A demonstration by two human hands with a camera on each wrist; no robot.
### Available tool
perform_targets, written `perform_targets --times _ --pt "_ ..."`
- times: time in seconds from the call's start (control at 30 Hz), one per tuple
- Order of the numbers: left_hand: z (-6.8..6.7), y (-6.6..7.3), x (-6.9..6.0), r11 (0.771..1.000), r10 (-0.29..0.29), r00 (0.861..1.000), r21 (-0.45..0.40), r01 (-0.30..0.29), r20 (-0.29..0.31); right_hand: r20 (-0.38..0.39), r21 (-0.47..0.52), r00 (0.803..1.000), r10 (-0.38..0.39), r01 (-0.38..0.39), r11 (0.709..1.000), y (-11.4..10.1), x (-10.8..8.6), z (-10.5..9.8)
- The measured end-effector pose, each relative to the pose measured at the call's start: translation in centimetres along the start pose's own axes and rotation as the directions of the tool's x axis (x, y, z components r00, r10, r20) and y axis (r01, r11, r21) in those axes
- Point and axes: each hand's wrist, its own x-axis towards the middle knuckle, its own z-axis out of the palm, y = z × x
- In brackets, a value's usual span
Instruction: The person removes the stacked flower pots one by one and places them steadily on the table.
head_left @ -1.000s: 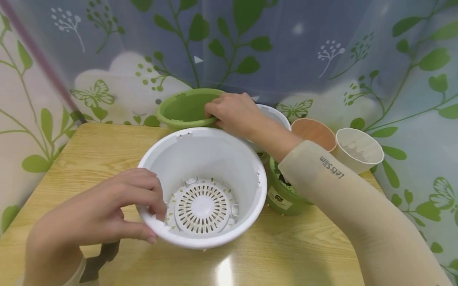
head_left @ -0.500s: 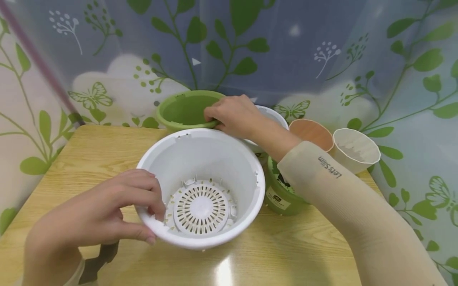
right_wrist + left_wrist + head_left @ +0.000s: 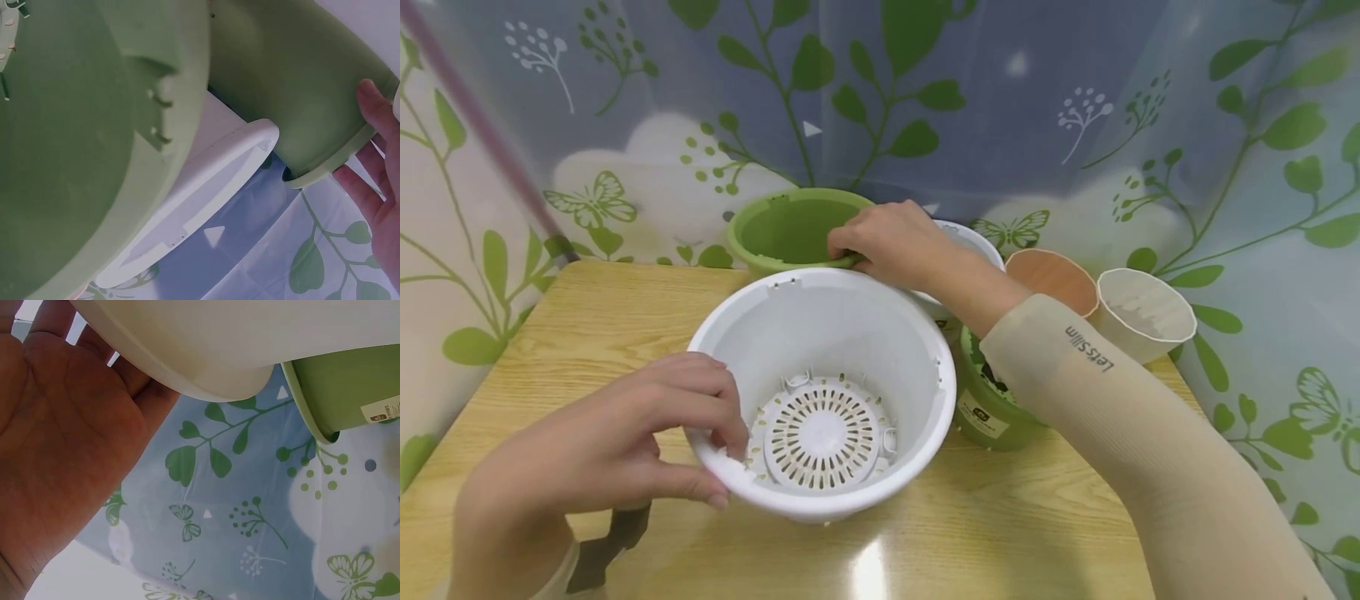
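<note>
A large white plastic flowerpot [image 3: 820,325] with a slotted base stands at the front of the table. My left hand [image 3: 617,433] grips its left rim, fingers over the inside and thumb along the outside; the left wrist view has my palm [image 3: 69,437] beside the pale rim [image 3: 219,387]. Behind it is a green flowerpot [image 3: 797,229]. My right hand [image 3: 898,242] holds that pot by its right rim. In the right wrist view, the thumb [image 3: 372,103] lies on the green pot's outer wall [image 3: 300,75], while the other fingers reach past the rim.
Right of the big white pot stands a smaller green pot [image 3: 992,421] with a label and dark contents, partly under my right forearm. Another white pot [image 3: 973,242] is behind that arm. An orange pot [image 3: 1052,279] and a cream pot [image 3: 1146,317] stand farther right, near the patterned backdrop [image 3: 1015,125].
</note>
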Motion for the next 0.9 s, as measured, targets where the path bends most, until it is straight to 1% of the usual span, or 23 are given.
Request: perform_targets --times 0.23,0.43,0.7,0.8,0.9 --pt "0.00 -0.06 -0.05 1.000 0.011 1.000 -0.011 -0.011 0.007 0.037 0.008 0.999 -0.007 0.006 1.000 -0.04 -0.26 -0.08" --pt "0.07 -0.10 -0.08 1.000 0.011 1.000 -0.012 -0.011 0.006 0.050 0.019 0.999 -0.004 0.004 1.000 -0.04 -0.34 -0.06" --pt "0.24 -0.11 -0.10 1.000 0.013 1.000 -0.017 -0.013 0.003 0.079 0.062 0.997 0.015 -0.020 0.998 0.18 -0.36 0.12" --pt "0.22 -0.09 -0.01 0.999 0.023 1.000 -0.031 -0.023 0.001 0.097 0.076 0.995 0.022 -0.029 0.997 0.24 -0.41 0.19" --pt "0.18 -0.07 0.10 0.998 0.039 0.999 -0.049 -0.039 -0.001 0.137 0.079 0.990 0.026 -0.037 0.996 0.33 -0.60 0.40"
